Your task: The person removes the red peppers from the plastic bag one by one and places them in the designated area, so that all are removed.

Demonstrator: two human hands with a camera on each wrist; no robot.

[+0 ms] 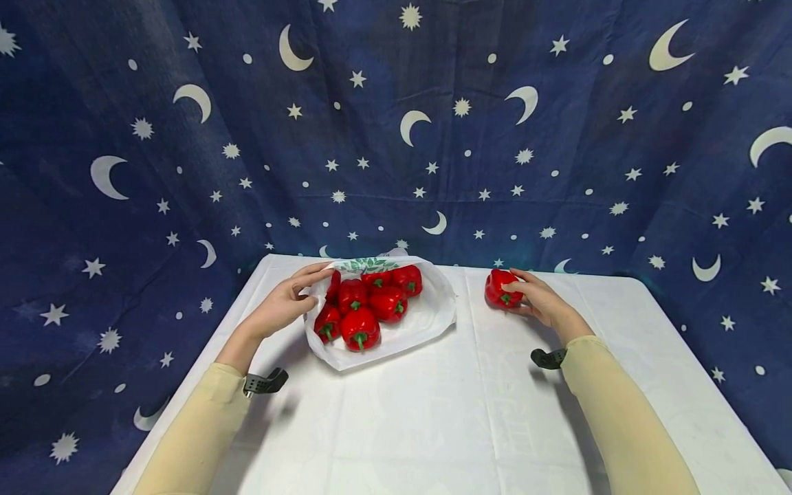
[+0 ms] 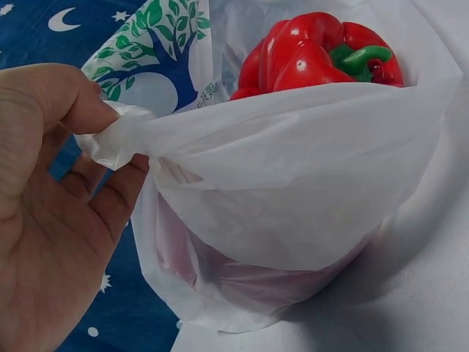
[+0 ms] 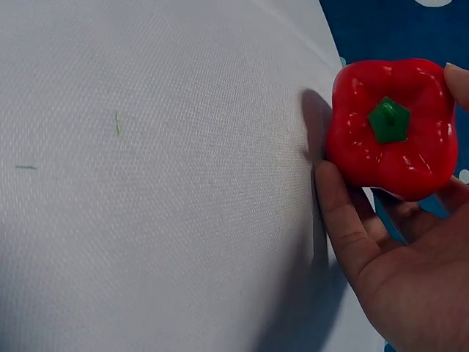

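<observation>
My left hand (image 1: pixel 286 304) pinches the gathered edge of a white plastic bag (image 2: pixel 293 176) between thumb and fingers, at the bag's left side. The bag lies on the table with its mouth facing me, printed with a green-leaved tree (image 2: pixel 157 55). Several red bell peppers (image 1: pixel 361 328) with green stems sit inside it; in the left wrist view one pepper (image 2: pixel 315 55) shows above the rim. Over to the right, my right hand (image 1: pixel 544 302) grips a single red bell pepper (image 3: pixel 392 132), its stem facing the wrist camera.
A white cloth (image 1: pixel 421 412) covers the table, with small green marks (image 3: pixel 117 123) on it in the right wrist view. Behind the table hangs a dark blue curtain (image 1: pixel 371 137) with moons and stars. Each wrist wears a black strap (image 1: pixel 266 381).
</observation>
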